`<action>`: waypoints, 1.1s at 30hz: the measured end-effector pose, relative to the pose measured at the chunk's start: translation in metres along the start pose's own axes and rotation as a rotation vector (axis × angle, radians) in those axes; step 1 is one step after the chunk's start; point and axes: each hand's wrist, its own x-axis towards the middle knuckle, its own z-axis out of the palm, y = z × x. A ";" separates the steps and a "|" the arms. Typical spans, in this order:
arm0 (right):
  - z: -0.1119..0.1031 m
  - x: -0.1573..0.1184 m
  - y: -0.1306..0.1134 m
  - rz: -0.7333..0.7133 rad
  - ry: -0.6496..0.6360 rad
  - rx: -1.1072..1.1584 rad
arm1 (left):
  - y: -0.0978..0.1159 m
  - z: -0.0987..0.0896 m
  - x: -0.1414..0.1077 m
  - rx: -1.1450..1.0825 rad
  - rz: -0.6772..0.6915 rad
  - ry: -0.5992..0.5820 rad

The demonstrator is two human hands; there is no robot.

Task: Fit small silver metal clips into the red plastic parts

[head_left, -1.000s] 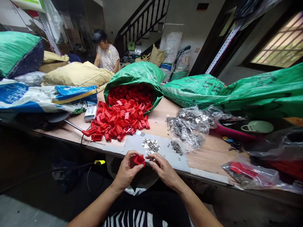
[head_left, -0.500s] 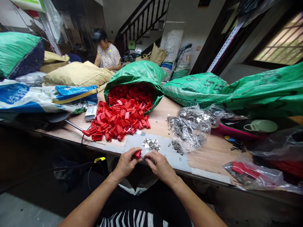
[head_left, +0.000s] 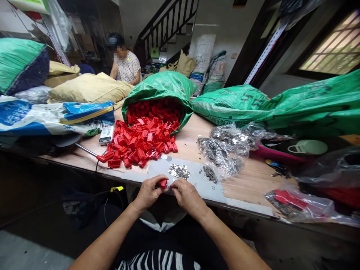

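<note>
My left hand (head_left: 150,193) is closed around a small red plastic part (head_left: 162,183) at the table's front edge. Close beside it, my right hand (head_left: 186,195) pinches a thin metal piece (head_left: 168,187) that meets the red part; its full shape is hidden by the fingers. Just beyond my hands lies a little heap of shiny flat metal pieces (head_left: 179,171) on a grey sheet (head_left: 157,168). Right of that sits a smaller pile of dark metal pieces (head_left: 210,174). A large heap of red plastic parts (head_left: 137,142) spills from a green sack (head_left: 165,84).
Clear plastic bags of metal pieces (head_left: 225,153) lie to the right, near a pink tray (head_left: 270,152) with a pale green cup lid or mug (head_left: 311,147). A white device (head_left: 106,135) stands left of the red heap. A co-worker (head_left: 126,65) sits across the table.
Both hands stay together over the same red part, with only slight finger movement. The whole view has shifted a little.
</note>
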 end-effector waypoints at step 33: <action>-0.015 -0.022 -0.016 -0.074 -0.135 0.421 | 0.042 0.016 -0.034 -1.391 -0.676 0.174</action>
